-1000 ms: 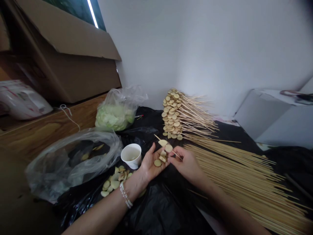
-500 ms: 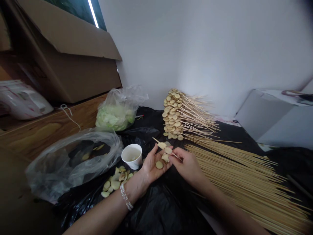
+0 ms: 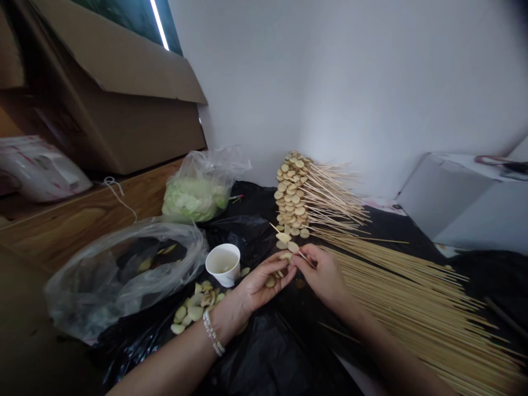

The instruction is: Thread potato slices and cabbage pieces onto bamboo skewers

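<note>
Bamboo sat in your right hand [image 3: 324,272]: its grip was pinched shut on a thin skewer [image 3: 275,229] threaded with pale round slices [image 3: 283,237], tip pointing far and left. Your left hand [image 3: 264,283] lay just beside it, grip curled closed round a few loose slices [image 3: 270,281] in the palm. Both hovered over the black plastic [image 3: 264,352] on the surface, between the white cup [image 3: 223,264] on the left and the spare skewers [image 3: 412,297] on the right, near the finished stack [image 3: 295,192].
</note>
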Demonstrator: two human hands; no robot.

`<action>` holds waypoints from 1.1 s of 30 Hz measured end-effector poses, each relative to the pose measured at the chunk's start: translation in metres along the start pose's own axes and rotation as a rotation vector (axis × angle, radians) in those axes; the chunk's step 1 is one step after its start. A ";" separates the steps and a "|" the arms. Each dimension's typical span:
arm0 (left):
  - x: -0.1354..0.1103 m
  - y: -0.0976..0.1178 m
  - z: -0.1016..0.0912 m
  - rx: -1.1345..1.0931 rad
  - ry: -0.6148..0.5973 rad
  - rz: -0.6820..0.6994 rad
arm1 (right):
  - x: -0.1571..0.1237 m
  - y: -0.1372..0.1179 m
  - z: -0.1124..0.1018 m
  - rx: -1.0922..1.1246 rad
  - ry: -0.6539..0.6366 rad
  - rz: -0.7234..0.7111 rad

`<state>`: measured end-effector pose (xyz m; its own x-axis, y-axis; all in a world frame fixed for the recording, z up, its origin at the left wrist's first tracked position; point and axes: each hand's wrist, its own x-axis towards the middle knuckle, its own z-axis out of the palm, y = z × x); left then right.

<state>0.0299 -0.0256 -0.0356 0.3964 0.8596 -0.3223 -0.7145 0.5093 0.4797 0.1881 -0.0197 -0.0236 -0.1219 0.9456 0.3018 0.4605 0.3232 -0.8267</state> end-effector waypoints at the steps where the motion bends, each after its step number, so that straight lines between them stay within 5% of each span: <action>1: 0.000 0.000 -0.001 -0.008 0.015 0.002 | 0.000 0.001 0.001 -0.002 -0.009 0.002; 8: 0.003 0.004 0.001 -0.116 0.140 0.038 | 0.002 0.002 -0.003 -0.028 -0.080 -0.001; 22: 0.006 0.010 0.001 -0.070 0.124 0.106 | 0.019 0.000 -0.075 -0.171 -0.346 -0.054; 33: 0.008 0.010 -0.003 -0.105 0.142 0.139 | 0.018 -0.009 -0.076 -0.286 -0.344 -0.135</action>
<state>0.0242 -0.0133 -0.0356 0.2104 0.9030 -0.3745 -0.8157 0.3733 0.4419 0.2483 -0.0088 0.0248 -0.4594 0.8693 0.1825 0.6385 0.4661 -0.6124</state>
